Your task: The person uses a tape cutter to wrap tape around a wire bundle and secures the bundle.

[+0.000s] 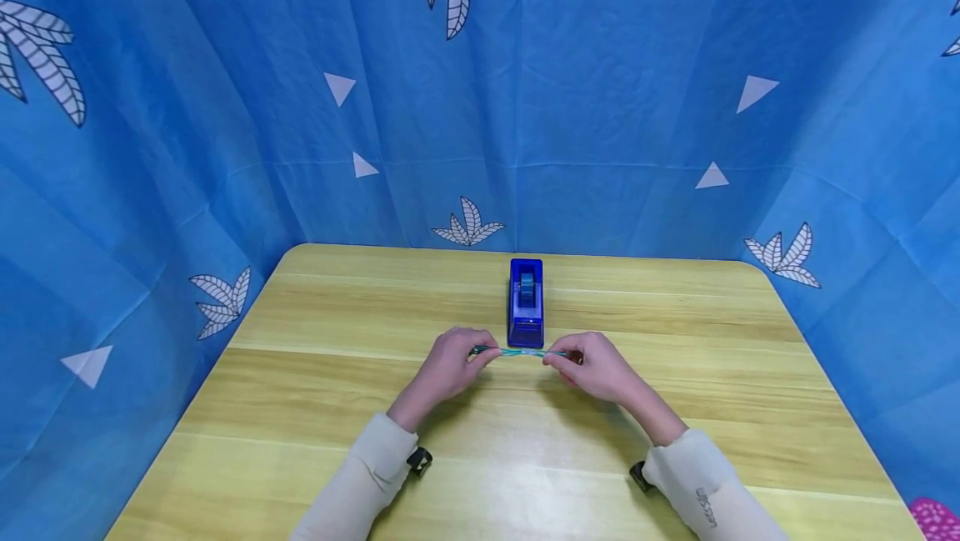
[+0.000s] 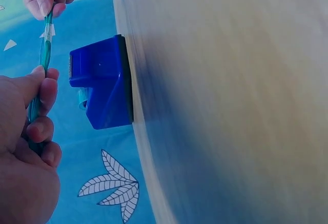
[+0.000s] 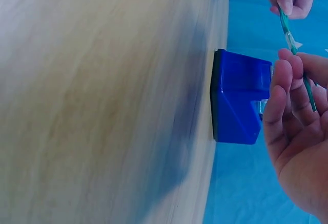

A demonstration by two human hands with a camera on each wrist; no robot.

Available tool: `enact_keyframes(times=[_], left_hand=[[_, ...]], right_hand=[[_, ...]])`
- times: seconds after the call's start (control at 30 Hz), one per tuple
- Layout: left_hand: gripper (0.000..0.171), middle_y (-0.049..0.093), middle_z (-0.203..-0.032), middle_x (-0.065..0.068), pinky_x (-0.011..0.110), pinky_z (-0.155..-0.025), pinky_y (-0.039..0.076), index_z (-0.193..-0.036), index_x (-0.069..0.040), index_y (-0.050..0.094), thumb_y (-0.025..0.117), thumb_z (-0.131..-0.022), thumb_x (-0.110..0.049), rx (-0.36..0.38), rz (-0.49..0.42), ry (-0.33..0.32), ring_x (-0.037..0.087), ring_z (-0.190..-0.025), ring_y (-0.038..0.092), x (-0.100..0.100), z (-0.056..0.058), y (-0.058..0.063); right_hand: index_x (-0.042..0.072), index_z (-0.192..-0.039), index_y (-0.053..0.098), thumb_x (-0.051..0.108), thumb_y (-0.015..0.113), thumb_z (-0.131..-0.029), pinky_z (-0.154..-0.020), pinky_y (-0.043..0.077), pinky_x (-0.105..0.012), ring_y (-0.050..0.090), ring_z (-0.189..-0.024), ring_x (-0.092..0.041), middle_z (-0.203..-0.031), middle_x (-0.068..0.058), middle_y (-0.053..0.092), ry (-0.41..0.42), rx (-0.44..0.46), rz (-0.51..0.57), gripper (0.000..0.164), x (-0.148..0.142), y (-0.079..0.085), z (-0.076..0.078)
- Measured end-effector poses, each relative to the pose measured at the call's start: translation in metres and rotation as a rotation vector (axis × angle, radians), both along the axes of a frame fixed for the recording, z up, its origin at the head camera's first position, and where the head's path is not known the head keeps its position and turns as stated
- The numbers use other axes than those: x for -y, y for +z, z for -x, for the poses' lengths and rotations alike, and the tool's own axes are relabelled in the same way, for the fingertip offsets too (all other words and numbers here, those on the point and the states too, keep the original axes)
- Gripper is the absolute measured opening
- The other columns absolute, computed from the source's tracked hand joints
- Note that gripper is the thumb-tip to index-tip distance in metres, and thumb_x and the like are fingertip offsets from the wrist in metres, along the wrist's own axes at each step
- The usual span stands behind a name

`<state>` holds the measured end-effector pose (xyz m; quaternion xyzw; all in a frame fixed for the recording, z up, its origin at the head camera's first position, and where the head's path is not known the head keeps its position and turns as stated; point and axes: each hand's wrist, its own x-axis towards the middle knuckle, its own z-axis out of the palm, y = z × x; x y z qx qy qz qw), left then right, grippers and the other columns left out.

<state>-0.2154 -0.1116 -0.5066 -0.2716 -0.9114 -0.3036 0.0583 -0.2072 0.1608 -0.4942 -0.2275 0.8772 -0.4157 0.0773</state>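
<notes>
Several thin green strands form a slim cord point(image 1: 517, 352), stretched level between the two hands above the table. My left hand point(image 1: 455, 360) pinches its left part between thumb and fingers. With thumb and fingertips, my right hand point(image 1: 596, 366) pinches the right part, and a thin end runs across the palm in the right wrist view. A shiny, clear band like tape point(image 2: 48, 32) lies around the cord's middle, between the hands. Just beyond the cord stands a blue tape dispenser point(image 1: 527, 331) with a roll of tape point(image 1: 527, 284) in it; neither hand touches it.
The wooden table point(image 1: 337, 316) has rounded far corners. A blue curtain point(image 1: 600, 107) with white leaves and triangles hangs behind it and along both sides. Dark straps point(image 1: 419, 462) sit at the cuffs of both light sleeves point(image 1: 352, 483).
</notes>
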Motion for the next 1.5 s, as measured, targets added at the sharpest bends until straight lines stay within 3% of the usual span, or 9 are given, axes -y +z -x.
enact_keyframes(times=[0.6, 0.87, 1.3, 1.5], left_hand=[[0.018, 0.078, -0.101, -0.005, 0.037, -0.089, 0.055, -0.104, -0.019, 0.076, 0.063, -0.104, -0.031, 0.090, 0.013, -0.023, 0.010, -0.088, 0.067, 0.002, -0.003, 0.003], [0.014, 0.073, -0.090, -0.009, 0.034, -0.084, 0.050, -0.102, -0.019, 0.076, 0.067, -0.102, -0.030, 0.106, -0.032, -0.030, 0.006, -0.064, 0.047, 0.010, 0.000, 0.006], [0.012, 0.074, -0.090, -0.008, 0.037, -0.089, 0.048, -0.102, -0.019, 0.076, 0.067, -0.102, -0.028, 0.158, -0.051, -0.031, 0.003, -0.057, 0.040, 0.010, 0.000, 0.003], [0.013, 0.075, -0.090, -0.006, 0.032, -0.082, 0.047, -0.103, -0.019, 0.076, 0.067, -0.103, -0.028, 0.192, -0.064, -0.029, 0.004, -0.058, 0.043, 0.011, 0.001, 0.003]], right_hand=[[0.008, -0.093, 0.078, 0.022, 0.065, -0.103, -0.057, 0.045, -0.024, 0.049, -0.052, -0.005, -0.058, 0.009, 0.054, -0.022, -0.009, 0.013, 0.022, -0.004, -0.001, -0.005], [0.007, -0.092, 0.077, 0.020, 0.065, -0.103, -0.057, 0.048, -0.025, 0.053, -0.054, -0.006, -0.061, 0.006, 0.057, -0.034, -0.007, 0.015, 0.021, -0.008, 0.000, -0.006], [0.008, -0.090, 0.078, 0.019, 0.066, -0.102, -0.058, 0.045, -0.024, 0.049, -0.052, -0.006, -0.057, 0.007, 0.055, -0.038, 0.008, 0.012, 0.020, -0.007, -0.002, -0.007], [0.008, -0.090, 0.078, 0.019, 0.066, -0.102, -0.059, 0.045, -0.024, 0.049, -0.052, -0.006, -0.057, 0.007, 0.054, -0.031, -0.007, 0.009, 0.020, -0.008, -0.003, -0.006]])
